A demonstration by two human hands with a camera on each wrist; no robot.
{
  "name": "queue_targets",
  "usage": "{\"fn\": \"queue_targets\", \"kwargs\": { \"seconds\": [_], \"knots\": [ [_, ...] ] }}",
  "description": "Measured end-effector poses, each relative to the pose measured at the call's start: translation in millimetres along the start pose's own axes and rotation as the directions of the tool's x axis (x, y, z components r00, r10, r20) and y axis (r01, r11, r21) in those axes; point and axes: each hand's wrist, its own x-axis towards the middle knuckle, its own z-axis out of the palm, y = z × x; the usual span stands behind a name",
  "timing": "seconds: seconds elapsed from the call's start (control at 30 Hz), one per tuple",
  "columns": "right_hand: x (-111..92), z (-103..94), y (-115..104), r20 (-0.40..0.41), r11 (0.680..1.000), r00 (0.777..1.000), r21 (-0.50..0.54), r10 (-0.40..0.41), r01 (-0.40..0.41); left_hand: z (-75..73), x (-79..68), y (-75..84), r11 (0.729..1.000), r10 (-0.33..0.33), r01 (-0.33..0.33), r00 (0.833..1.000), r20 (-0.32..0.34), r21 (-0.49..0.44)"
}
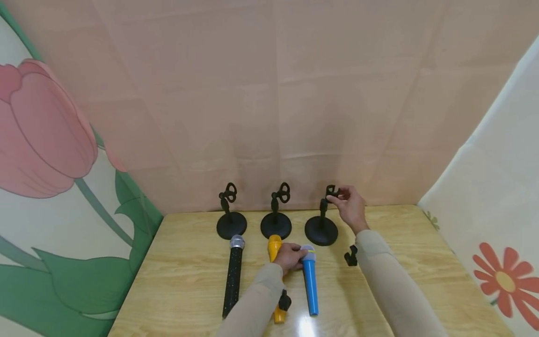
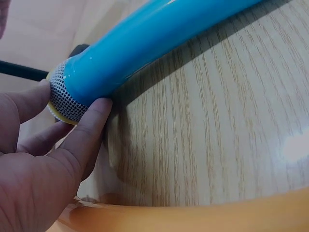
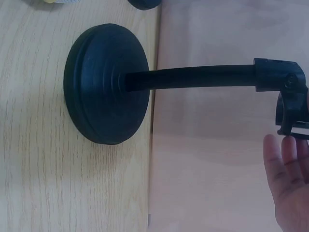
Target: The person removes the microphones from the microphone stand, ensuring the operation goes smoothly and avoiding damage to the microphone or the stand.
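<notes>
My left hand pinches the silvery mesh head of a blue microphone, which lies on the table. In the left wrist view the thumb and fingers sit on either side of the mesh, the index fingertip at the edge of the blue handle. At the right-hand black desk microphone stand, my right hand holds the clip on top between thumb and fingers. The right wrist view shows straight fingertips right at the clip's open end; the thumb is hidden there.
Two more black stands stand left of it along the table's back edge. A black speckled microphone and a yellow microphone, partly under my left arm, lie in front. A pink cloth wall rises behind the table.
</notes>
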Motion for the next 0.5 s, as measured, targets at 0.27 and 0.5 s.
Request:
{"fn": "queue_targets", "kwargs": {
  "seconds": [0.27,0.5],
  "knots": [
    [2.8,5.3,1.9,-0.052,0.999,0.999,-0.04,0.011,-0.013,-0.6,-6.1,4.3,1.0,-0.004,0.004,1.0,-0.007,-0.028],
    [5.6,9.1,-0.7,-0.091,0.997,0.996,-0.073,-0.023,0.016,-0.6,-8.4,6.0,1.0,0.003,-0.003,1.0,-0.01,-0.025]
  ]
}}
